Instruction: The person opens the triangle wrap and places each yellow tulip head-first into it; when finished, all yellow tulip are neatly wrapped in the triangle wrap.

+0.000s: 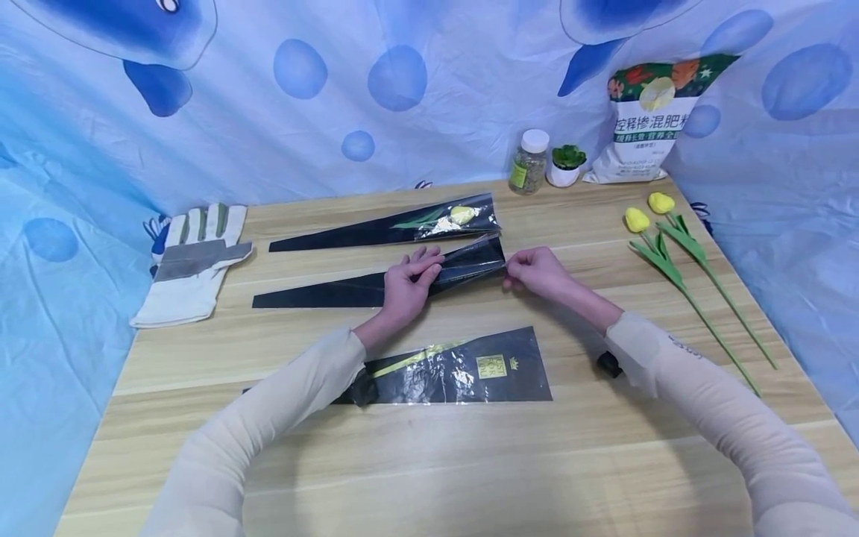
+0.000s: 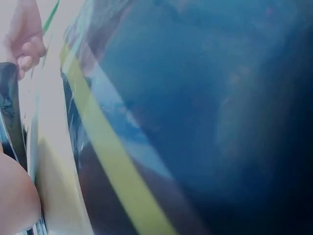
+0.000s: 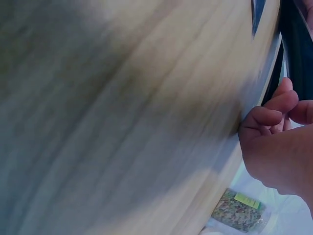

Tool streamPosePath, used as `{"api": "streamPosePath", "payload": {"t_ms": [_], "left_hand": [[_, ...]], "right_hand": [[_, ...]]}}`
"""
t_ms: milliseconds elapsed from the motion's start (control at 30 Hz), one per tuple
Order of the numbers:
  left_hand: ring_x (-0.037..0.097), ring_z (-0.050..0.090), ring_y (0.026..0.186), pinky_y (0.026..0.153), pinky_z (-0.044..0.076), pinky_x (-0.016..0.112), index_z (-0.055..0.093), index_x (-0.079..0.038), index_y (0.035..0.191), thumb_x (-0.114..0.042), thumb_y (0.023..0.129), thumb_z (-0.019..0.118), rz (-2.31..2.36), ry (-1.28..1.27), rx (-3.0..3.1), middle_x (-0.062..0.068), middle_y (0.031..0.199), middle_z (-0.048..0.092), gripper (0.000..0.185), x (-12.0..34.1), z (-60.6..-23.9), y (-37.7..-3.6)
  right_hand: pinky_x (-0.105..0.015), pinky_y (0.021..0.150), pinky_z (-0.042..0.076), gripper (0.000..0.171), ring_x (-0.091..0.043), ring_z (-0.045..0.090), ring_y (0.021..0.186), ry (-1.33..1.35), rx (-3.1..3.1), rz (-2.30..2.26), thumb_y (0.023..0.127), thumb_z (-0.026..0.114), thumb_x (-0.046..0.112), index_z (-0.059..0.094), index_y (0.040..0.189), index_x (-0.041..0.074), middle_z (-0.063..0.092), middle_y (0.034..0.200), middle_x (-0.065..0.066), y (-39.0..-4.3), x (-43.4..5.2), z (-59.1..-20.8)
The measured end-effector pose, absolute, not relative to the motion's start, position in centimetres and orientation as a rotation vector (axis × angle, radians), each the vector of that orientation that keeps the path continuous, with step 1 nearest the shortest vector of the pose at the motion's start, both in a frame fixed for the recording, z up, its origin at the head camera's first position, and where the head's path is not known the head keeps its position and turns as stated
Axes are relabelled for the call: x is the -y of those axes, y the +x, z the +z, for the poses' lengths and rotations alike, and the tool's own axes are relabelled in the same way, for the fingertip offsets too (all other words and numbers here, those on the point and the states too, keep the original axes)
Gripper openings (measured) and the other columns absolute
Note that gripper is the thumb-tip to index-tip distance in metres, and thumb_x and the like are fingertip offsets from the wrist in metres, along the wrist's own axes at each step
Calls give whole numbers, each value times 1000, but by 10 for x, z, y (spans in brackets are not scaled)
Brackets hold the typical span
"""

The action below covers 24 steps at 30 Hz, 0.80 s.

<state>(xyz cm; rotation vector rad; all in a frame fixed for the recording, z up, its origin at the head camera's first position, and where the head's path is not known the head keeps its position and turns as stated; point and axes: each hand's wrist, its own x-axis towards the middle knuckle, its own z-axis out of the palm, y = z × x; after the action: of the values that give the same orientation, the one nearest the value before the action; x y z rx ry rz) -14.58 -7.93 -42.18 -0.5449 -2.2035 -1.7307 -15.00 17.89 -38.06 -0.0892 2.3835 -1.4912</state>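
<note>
A black flower sleeve point(image 1: 322, 292) with a clear front lies across the middle of the table, its wide mouth to the right. My left hand point(image 1: 406, 287) rests on it with fingers stretched out, near where the clear part begins. At the lower corner of the mouth, my right hand point(image 1: 537, 270) pinches the sleeve's edge between thumb and curled fingers. The right wrist view shows that hand point(image 3: 276, 134) close up against the dark sleeve point(image 3: 298, 58). Behind lies another sleeve point(image 1: 335, 237) with a yellow tulip point(image 1: 461, 215) inside. A flat printed sleeve point(image 1: 463, 369) lies nearer, under my left forearm.
Two yellow artificial tulips point(image 1: 698, 298) lie on the right. White-and-grey gloves point(image 1: 191, 265) lie at the left. Along the back stand a jar of granules point(image 1: 529, 164), a small potted succulent point(image 1: 565, 165) and a fertilizer bag point(image 1: 644, 127) against the blue curtain point(image 1: 456, 127).
</note>
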Motion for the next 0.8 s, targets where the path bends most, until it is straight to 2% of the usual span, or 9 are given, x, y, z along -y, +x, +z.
{"api": "streamPosePath", "payload": {"t_ms": [267, 433, 567, 800], "left_hand": [[43, 52, 128, 117, 22, 54, 73, 8, 105, 5, 90, 70, -1806, -456, 2190, 22, 119, 66, 15, 78, -424, -144], [45, 51, 128, 116, 21, 57, 73, 9, 105, 7, 89, 70, -1808, -470, 2177, 24, 119, 65, 16, 77, -423, -144], [45, 52, 127, 116, 21, 58, 73, 9, 105, 6, 89, 71, -1793, -473, 2182, 24, 118, 65, 16, 77, -424, -145], [46, 51, 128, 116, 20, 58, 73, 8, 106, 6, 89, 70, -1795, -480, 2195, 22, 119, 66, 17, 77, -424, -147]], "right_hand": [[-23, 67, 54, 24, -15, 64, 74, -99, -2439, -1425, 102, 55, 11, 67, 109, -8, 72, 89, -15, -149, -195, -374], [-26, 71, 55, 27, -22, 65, 81, -116, -2550, -1360, 102, 58, 15, 66, 112, -8, 71, 92, -15, -145, -228, -359], [-29, 68, 56, 30, -26, 66, 82, -140, -2674, -1257, 102, 58, 18, 65, 113, -8, 71, 95, -18, -137, -264, -346], [-26, 60, 54, 26, -13, 65, 72, -112, -2796, -1102, 98, 63, 11, 65, 112, -11, 71, 92, -14, -116, -331, -342]]}}
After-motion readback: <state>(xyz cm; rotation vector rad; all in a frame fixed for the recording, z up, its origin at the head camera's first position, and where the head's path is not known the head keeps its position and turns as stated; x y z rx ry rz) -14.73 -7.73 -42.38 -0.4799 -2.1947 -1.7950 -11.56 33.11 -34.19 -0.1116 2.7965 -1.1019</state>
